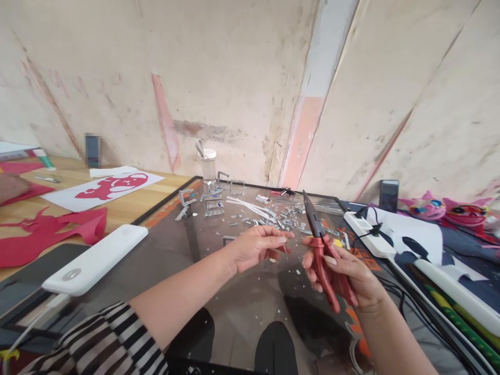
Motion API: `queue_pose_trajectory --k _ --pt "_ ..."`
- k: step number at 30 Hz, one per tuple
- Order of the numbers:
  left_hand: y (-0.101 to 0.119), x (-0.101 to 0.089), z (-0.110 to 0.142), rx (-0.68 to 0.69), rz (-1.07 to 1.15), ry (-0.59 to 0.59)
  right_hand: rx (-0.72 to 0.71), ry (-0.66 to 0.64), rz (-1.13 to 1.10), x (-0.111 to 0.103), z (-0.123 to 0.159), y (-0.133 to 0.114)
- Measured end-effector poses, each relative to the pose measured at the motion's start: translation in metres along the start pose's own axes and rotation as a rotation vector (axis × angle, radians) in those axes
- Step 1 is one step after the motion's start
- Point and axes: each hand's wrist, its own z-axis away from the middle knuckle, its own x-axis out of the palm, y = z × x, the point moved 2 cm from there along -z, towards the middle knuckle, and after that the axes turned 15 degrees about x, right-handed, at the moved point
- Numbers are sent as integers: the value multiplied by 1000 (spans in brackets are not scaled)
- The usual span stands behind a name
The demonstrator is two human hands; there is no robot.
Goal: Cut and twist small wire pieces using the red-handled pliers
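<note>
My right hand (353, 276) is wrapped round the red handles of long-nose pliers (313, 219), whose dark jaws point up and away from me. My left hand (263, 247) is closed in a pinch just left of the pliers; whatever sits between its fingertips is too small to name. Beyond both hands, many small grey pieces (285, 216) lie scattered on the dark glossy tabletop (242, 297). Larger grey bracket-like parts (214, 205) stand farther back on the left. Two white strips (250, 207) lie among them.
A clear jar with a white lid (209, 164) stands by the wall. At left are a white power bank (97, 260), red cut-outs (70, 229) and another person's hand (13, 187). On the right lie a power strip (365, 232), cables, a phone (389, 195) and pink masks (466, 213).
</note>
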Motion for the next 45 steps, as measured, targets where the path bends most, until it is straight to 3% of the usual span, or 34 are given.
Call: queue_pose_trajectory --k 4,8,13,16,18,25,28,32,38,45 --pt "-7 3 -11 -114 45 -117 4 0 4 -4 2 -2" --pt "5 -9 -22 -41 -15 -122 -75 124 -72 -16 3 -10" --pt "34 -30 -49 107 -106 46 -207 298 -175 -36 4 -17" --pt "45 -33 -69 76 -360 63 -277 347 -195 -44 5 -19" --pt "49 -33 -82 68 -752 41 -302 354 -210 -46 7 -20" --pt "66 -20 -111 214 -1078 82 -325 321 -245 -40 8 -21" --pt "77 -6 -101 320 -1108 112 -292 307 -222 -37 8 -21" --pt "77 10 -56 414 -981 108 -201 330 -75 -27 10 -21" --pt "43 6 20 221 -615 219 -45 274 212 1 10 -14" --pt "27 -14 42 151 -248 259 203 106 347 21 1 3"
